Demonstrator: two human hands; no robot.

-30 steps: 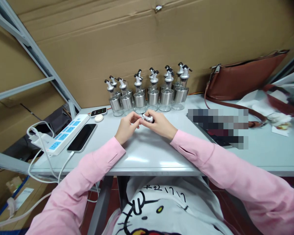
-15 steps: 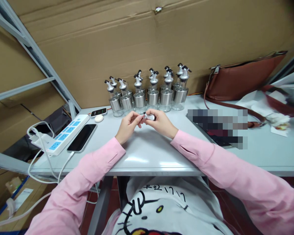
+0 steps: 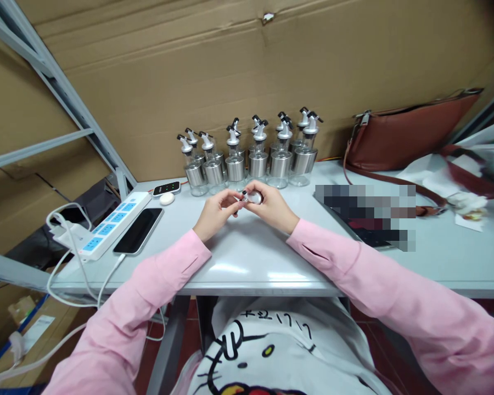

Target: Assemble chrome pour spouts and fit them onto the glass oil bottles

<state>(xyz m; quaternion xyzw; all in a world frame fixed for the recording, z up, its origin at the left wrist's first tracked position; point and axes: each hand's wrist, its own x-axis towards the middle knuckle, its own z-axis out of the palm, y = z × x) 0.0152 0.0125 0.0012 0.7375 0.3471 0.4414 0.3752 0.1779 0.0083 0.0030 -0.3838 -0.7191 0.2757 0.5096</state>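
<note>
Just above the table, in front of a group of bottles, my two hands meet around a small pour spout (image 3: 254, 197) with a pale silvery body and a black tip. My right hand (image 3: 272, 207) is closed, its thumb and fingers wrapped round the body of the spout. My left hand (image 3: 216, 213) pinches at the black tip with thumb and fingertips; the fingers cover part of it. Behind stand several glass oil bottles (image 3: 258, 164) with steel sleeves, each visible top fitted with a similar silver-and-black spout.
A phone (image 3: 139, 231) on a cable and a power strip (image 3: 115, 226) lie on the left of the grey table (image 3: 247, 258). Beyond them are a small device (image 3: 167, 188) and a white round object (image 3: 167, 198). A brown bag (image 3: 407, 134) and a blurred-out item (image 3: 366, 216) are on the right.
My left fingers have shifted slightly around the black tip, with the thumb now lying straighter against it. The spout has turned a little in my right hand. The bottles stay put.
</note>
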